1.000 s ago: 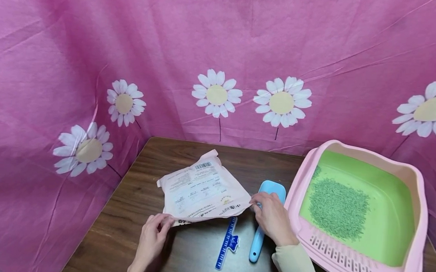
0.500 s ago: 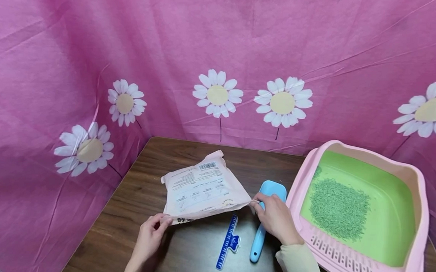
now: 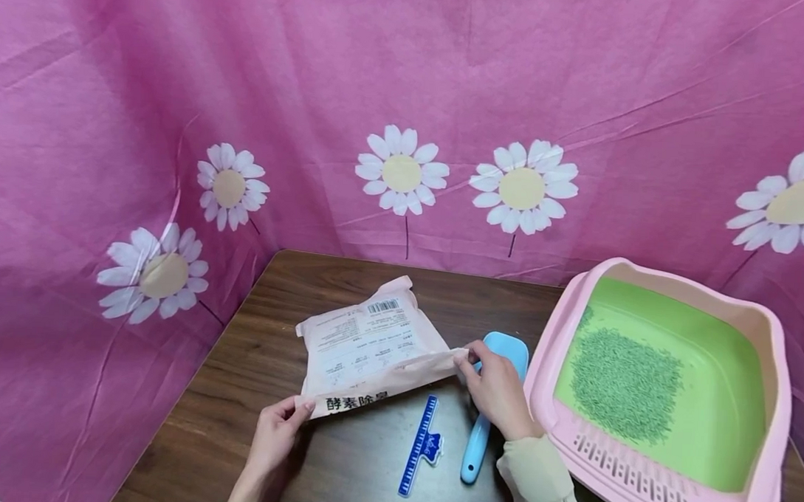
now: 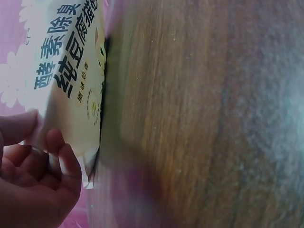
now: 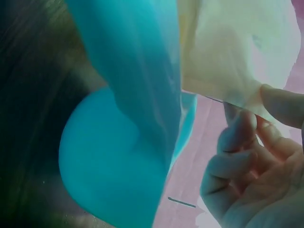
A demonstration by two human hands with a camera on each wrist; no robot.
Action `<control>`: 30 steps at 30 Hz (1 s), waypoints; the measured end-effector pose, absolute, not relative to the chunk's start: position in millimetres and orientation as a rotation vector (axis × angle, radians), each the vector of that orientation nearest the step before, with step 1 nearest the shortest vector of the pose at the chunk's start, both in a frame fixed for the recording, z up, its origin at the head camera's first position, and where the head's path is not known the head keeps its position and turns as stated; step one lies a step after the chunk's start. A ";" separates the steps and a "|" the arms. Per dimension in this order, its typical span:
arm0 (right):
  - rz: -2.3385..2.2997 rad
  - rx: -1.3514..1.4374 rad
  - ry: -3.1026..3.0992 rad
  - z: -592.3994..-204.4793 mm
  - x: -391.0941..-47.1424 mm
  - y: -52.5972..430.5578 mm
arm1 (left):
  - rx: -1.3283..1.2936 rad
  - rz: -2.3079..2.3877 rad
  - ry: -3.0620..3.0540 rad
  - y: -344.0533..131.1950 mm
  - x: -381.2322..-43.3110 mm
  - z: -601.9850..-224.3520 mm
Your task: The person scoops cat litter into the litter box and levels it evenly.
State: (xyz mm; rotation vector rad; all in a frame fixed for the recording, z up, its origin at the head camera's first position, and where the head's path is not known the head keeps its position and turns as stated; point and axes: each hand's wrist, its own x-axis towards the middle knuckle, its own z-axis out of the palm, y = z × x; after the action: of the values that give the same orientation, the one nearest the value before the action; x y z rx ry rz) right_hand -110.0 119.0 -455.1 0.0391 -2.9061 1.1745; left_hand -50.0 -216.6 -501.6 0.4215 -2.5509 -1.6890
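A pale pink cat litter bag [image 3: 365,346] lies on the table, its back panel and barcode facing up. My left hand [image 3: 274,433] pinches its near left corner between thumb and fingers. At the near right corner, my right hand [image 3: 501,391] pinches the bag's edge. Between the hands the near edge is turned up, and bold dark print shows on that strip. In the left wrist view the printed front of the bag [image 4: 71,85] faces the camera. A blue scoop [image 3: 476,451] lies under the right hand, its middle partly hidden. Left of it lies a blue sealing clip [image 3: 418,447].
On the right stands a pink litter box [image 3: 540,359] with a green inside and a heap of green pellets [image 3: 626,384]. A pink cloth [image 3: 315,78] with daisies hangs behind and left of the dark wooden table [image 3: 238,363].
The bag's near edge has been turned up and over, so more dark print shows and the lettering above it is covered. The right hand has risen slightly; the bag has shifted a little right.
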 end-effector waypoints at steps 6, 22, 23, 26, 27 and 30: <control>1.134 0.055 -2.968 -461.3 -111.7 114.3 | 0.483 -1.735 -2.535 -215.9 -50.6 -500.6; 0.959 0.084 -3.021 -465.1 -119.9 104.9 | 0.566 -1.777 -2.513 -216.9 -51.4 -500.2; 0.948 0.082 -3.025 -465.2 -120.7 104.4 | 0.571 -1.777 -2.515 -216.7 -51.3 -499.9; 0.929 0.068 -3.030 -465.6 -122.4 103.5 | 0.594 -1.774 -2.512 -215.8 -51.3 -498.8; 0.925 0.065 -3.029 -465.7 -122.8 103.3 | 0.600 -1.771 -2.512 -215.8 -51.3 -498.6; 0.918 0.041 -3.035 -465.7 -124.6 102.1 | 0.600 -1.764 -2.498 -215.5 -51.0 -497.4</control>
State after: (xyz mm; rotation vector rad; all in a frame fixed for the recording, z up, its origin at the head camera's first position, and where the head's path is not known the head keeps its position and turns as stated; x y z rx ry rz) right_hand -124.6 102.1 -465.7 0.0411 -3.0352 0.9175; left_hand -51.0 -215.5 -497.4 0.6000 -2.4984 -1.7637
